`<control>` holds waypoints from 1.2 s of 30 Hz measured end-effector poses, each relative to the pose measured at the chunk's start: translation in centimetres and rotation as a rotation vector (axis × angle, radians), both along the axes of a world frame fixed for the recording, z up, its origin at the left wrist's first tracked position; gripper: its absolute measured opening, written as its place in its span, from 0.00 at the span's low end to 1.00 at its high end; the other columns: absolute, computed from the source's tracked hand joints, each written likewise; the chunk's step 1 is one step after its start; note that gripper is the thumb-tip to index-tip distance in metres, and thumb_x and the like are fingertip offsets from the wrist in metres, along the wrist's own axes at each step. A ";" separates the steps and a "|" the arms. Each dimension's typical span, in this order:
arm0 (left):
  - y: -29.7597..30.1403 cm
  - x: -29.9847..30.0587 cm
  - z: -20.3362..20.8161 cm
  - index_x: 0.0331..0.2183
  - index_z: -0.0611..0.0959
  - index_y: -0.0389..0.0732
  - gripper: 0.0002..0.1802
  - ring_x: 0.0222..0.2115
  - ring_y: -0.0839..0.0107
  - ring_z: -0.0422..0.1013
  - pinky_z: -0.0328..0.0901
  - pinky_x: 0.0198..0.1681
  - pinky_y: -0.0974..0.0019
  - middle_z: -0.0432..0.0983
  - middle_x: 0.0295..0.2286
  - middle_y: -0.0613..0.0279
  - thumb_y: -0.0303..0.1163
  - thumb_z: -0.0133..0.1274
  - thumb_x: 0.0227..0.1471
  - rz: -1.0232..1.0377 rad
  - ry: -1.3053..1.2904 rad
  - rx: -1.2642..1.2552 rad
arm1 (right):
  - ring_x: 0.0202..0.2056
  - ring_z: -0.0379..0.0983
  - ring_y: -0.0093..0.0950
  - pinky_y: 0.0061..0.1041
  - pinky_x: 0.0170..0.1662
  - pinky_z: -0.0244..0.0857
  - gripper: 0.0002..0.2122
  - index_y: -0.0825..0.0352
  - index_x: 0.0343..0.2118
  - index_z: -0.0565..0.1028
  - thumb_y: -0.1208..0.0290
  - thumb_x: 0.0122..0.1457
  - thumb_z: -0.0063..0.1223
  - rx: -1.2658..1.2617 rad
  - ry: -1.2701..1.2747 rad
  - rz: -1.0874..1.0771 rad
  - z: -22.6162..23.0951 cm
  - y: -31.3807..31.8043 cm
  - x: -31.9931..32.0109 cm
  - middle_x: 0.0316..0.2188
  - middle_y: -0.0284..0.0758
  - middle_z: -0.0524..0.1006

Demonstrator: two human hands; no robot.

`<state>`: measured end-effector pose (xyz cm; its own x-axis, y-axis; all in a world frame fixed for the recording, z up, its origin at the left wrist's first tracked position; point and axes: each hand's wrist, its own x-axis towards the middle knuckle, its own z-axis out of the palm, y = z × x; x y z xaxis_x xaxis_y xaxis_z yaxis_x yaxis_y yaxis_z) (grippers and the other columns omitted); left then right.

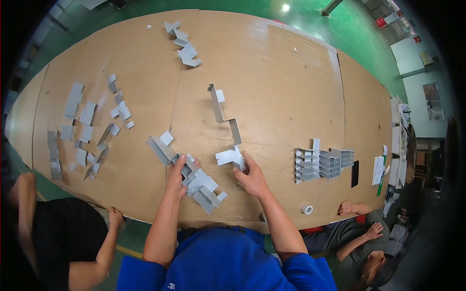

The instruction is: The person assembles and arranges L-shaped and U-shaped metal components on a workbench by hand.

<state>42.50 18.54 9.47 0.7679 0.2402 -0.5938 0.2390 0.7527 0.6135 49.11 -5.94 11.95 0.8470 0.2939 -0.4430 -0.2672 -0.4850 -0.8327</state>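
My left hand [176, 178] is closed around the middle of a cluster of grey bent sheet-metal brackets [203, 185], which lies slantwise on the table in front of me. More of that cluster sticks out beyond my fingers to the upper left. My right hand [252, 177] pinches the near end of a long zigzag grey bracket [235, 132]. This piece stretches away from me across the table, its flat tabs turned different ways. The two pieces lie apart, with a narrow gap between them.
Brown board covers the table [272, 97]. Several bent brackets [87, 114] lie at the left, and another [182, 44] far off. A stack of brackets [320, 162], a black phone [355, 173] and a tape roll [307, 209] are at the right. People sit on both sides; a co-worker's hand [115, 218] rests at the edge.
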 end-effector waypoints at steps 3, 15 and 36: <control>-0.2 0.0 0.1 0.36 0.75 0.36 0.22 0.32 0.64 0.75 0.71 0.38 0.63 0.76 0.32 0.52 0.45 0.61 0.53 0.023 0.038 -0.002 | 0.32 0.68 0.19 0.21 0.37 0.66 0.36 0.76 0.63 0.58 0.67 0.54 0.60 0.078 0.054 -0.062 0.2 0.2 -0.1 0.35 0.33 0.73; 0.1 0.2 0.8 0.35 0.76 0.39 0.18 0.31 0.66 0.75 0.71 0.37 0.63 0.77 0.30 0.55 0.42 0.62 0.53 0.044 0.017 0.016 | 0.29 0.67 0.17 0.19 0.33 0.65 0.31 0.75 0.59 0.65 0.69 0.52 0.61 0.061 0.038 -0.069 2.2 1.3 0.4 0.31 0.30 0.72; 3.3 -4.3 -3.6 0.39 0.79 0.37 0.19 0.30 0.77 0.73 0.71 0.35 0.70 0.77 0.31 0.65 0.40 0.65 0.52 0.065 0.243 0.180 | 0.36 0.75 0.32 0.30 0.42 0.68 0.25 0.79 0.45 0.75 0.60 0.51 0.58 -0.118 -0.230 -0.160 -4.9 3.8 22.8 0.34 0.44 0.79</control>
